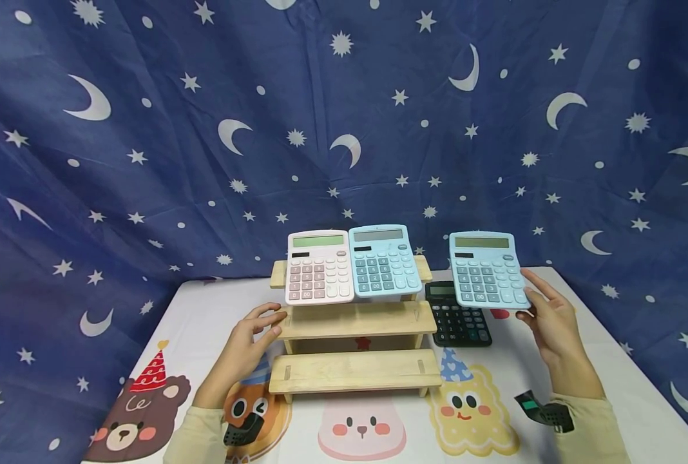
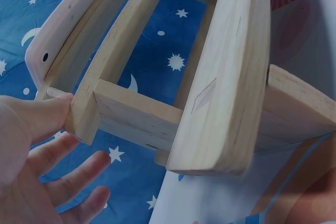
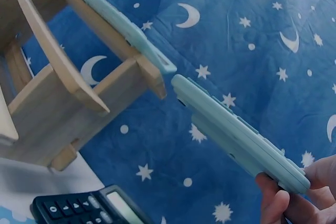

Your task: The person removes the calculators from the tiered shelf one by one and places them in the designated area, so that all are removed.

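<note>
A light-blue calculator (image 1: 487, 270) is held up by my right hand (image 1: 555, 322), fingers and thumb gripping its lower right corner. In the right wrist view this calculator (image 3: 236, 135) shows edge-on, apart from the rack. My left hand (image 1: 245, 351) pinches the left end of the middle tier of a wooden three-tier rack (image 1: 355, 370); the left wrist view shows its other fingers (image 2: 79, 174) extended loosely. On the top tier a pink calculator (image 1: 319, 267) and another blue calculator (image 1: 384, 261) lean side by side.
A black calculator (image 1: 460, 322) lies on the table right of the rack, partly hidden by the held one. The white tablecloth (image 1: 190, 328) carries cartoon prints. A dark blue star-and-moon curtain (image 1: 344, 187) hangs behind.
</note>
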